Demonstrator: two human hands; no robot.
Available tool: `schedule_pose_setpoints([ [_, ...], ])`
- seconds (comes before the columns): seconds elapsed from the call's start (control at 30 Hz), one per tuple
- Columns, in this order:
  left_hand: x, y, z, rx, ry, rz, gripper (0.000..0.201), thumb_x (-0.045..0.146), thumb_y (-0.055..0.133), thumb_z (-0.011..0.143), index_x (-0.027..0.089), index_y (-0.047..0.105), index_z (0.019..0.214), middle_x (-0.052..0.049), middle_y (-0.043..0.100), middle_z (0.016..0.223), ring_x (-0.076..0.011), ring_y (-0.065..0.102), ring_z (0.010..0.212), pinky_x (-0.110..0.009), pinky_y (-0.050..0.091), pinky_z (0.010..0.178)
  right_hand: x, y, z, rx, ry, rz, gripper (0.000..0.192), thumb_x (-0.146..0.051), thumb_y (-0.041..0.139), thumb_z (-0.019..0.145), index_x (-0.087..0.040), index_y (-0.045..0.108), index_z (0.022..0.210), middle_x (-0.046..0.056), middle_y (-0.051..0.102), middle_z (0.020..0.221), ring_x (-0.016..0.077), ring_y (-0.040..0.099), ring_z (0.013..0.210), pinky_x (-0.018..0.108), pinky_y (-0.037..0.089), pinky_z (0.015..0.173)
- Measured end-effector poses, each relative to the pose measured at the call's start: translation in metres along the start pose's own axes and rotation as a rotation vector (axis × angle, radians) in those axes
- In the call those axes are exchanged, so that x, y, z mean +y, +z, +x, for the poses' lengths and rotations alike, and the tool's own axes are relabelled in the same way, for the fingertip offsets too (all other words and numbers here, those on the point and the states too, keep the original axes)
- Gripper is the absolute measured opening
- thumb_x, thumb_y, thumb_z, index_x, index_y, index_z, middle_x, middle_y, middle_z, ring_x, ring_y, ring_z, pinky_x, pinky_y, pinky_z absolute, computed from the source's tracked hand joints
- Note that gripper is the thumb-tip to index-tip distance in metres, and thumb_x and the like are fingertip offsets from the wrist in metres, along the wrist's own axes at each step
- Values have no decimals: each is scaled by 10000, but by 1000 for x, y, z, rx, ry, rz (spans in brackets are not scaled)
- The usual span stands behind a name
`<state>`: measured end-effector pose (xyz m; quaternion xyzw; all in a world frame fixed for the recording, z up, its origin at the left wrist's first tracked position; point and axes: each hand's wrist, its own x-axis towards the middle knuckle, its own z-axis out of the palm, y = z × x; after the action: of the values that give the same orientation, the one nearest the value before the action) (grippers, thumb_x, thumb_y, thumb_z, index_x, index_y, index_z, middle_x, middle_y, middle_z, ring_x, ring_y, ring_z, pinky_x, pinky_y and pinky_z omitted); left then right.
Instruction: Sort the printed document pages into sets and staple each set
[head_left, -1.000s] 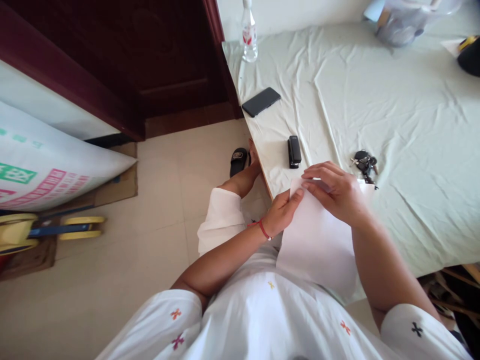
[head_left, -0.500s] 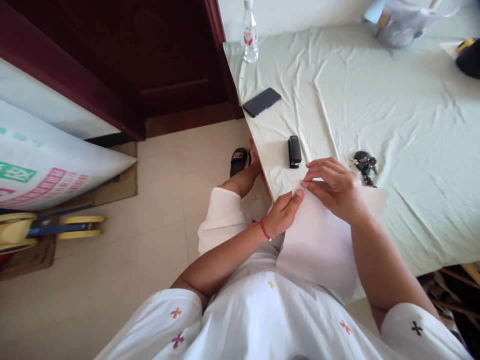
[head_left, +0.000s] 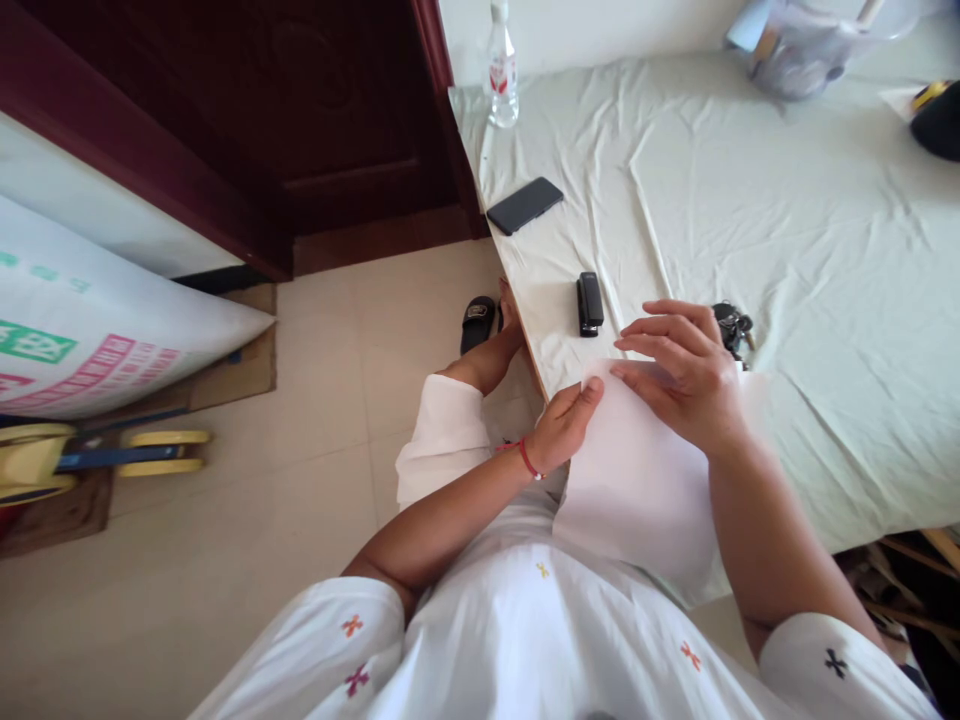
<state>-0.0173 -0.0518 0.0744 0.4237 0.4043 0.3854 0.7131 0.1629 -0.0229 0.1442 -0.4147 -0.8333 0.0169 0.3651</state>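
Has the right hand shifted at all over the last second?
Yes. The right hand has lifted and slid toward the keys, now covering part of them, while the black stapler stays put. It still rests on the paper.

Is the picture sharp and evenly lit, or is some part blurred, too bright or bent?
Head view: soft daylight, no hard shadows. The white paper under the right hand and left hand is nearly washed out. The black stapler and phone are sharp; the bottle and far table edge lean, bent by the wide lens.
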Motion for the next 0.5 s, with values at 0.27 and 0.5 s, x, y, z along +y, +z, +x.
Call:
schedule_pose_setpoints([
  [0.27,0,-4,0,20,45,63,668,835,509,893,189,662,816,-53,631,746,-244,627,852,-382,517,774,7,-11,-18,23,-7,-126,232,-245,769,907,-324,731,1121,49,729,1032,333,610,1243,543,535,992],
  [0.5,0,-3,-1,12,24,33,644,812,534,900,184,662,833,-56,648,776,-250,633,889,-390,521,815,6,-16,-24,42,13,-123,243,-217,780,892,-331,751,1105,45,734,980,328,626,1229,522,556,958],
])
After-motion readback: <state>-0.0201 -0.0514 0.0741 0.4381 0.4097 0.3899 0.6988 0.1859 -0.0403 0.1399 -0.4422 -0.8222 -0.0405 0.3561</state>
